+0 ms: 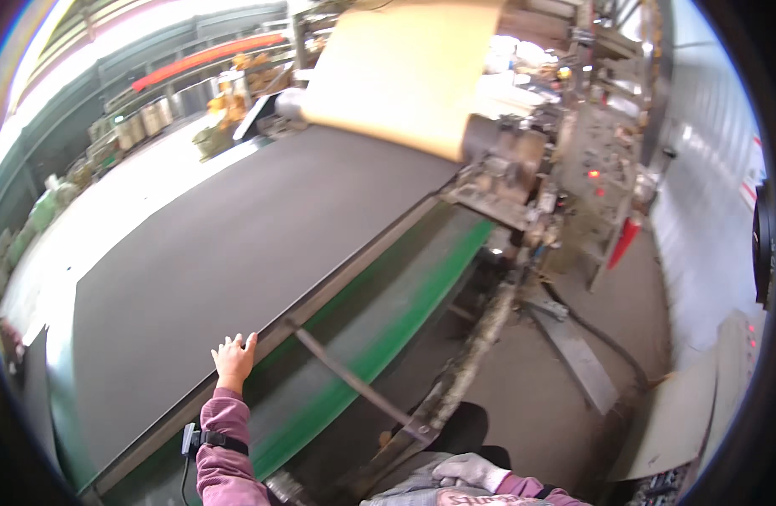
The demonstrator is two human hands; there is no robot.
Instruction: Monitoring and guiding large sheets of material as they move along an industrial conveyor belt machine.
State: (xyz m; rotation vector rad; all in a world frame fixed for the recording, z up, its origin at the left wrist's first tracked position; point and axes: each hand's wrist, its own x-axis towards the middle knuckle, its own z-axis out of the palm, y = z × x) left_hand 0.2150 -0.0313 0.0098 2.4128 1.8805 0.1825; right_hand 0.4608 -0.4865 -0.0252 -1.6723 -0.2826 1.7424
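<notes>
My left hand (234,361) is bare, with a purple sleeve and a black strap round the forearm. Its fingers are spread and lie over the near edge of a wide dark grey sheet (236,228), by the narrow metal side rail (274,336). Nothing shows in its grasp. In a pale grey glove, my right hand (472,471) is held low against the front of my body. How its fingers lie is too unclear to make out. At the far end of the sheet, a broad yellow-tan web (400,72) slopes down to a roller (482,137).
A green-edged belt (379,320) runs below the rail, crossed by a thin metal bar (354,378). Machine parts and a panel with red lights (594,173) stand at right. A metal plank (577,358) and black cable (603,333) lie on the floor. Stacked bundles (143,122) line the left wall.
</notes>
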